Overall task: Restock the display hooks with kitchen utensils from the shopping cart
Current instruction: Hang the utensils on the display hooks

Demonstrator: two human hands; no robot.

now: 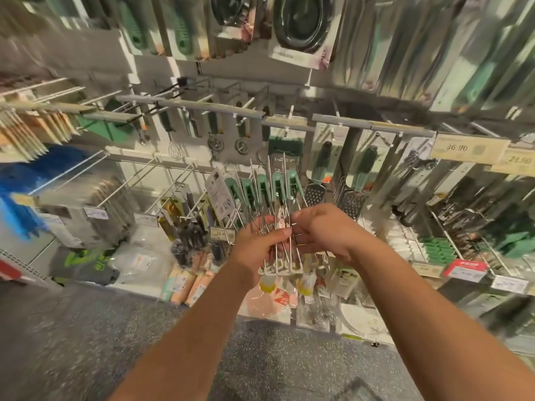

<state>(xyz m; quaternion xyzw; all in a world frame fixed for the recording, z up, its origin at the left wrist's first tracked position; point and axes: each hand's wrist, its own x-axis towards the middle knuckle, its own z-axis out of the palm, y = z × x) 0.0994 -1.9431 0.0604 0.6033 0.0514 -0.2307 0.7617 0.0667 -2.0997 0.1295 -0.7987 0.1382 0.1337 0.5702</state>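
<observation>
Both my hands hold a bundle of several green-handled wire utensils [267, 192] in front of the display wall. Their green handles point up and their steel wires run down between my fingers. My left hand [257, 244] grips the wires from the left, thumb across the front. From the right, my right hand [321, 230] pinches the same wires. White display hooks [279, 270] stick out just under my hands. The shopping cart is out of view.
Empty white hooks [173, 180] stand at the left. Green-handled graters [351, 198] hang to the right, whisks [175, 146] and cutters above. Price tags [469, 147] line the grey rail. Packaged goods lie on the bottom shelf above the speckled floor [86, 337].
</observation>
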